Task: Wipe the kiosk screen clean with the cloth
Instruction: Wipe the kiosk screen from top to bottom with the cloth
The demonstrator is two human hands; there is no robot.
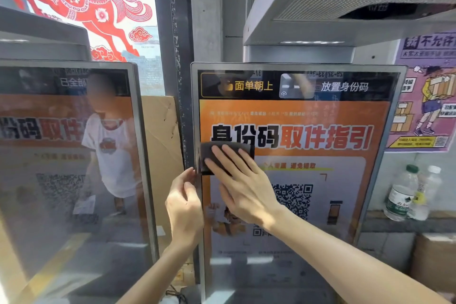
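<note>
The kiosk screen [320,155] stands upright in front of me, showing an orange page with large characters and a QR code. A dark folded cloth [209,153] lies flat against the screen near its left edge, about mid-height. My right hand [243,182] presses the cloth to the glass with fingers spread and pointing up-left. My left hand [183,207] grips the screen's left frame edge just below the cloth, thumb and fingers curled around it.
A second kiosk screen [69,168] stands to the left, reflecting a person. Brown cardboard [160,145] leans between the two. A grey scanner hood [345,7] overhangs above. Two plastic bottles [402,195] sit on a ledge at right, below a purple poster [424,96].
</note>
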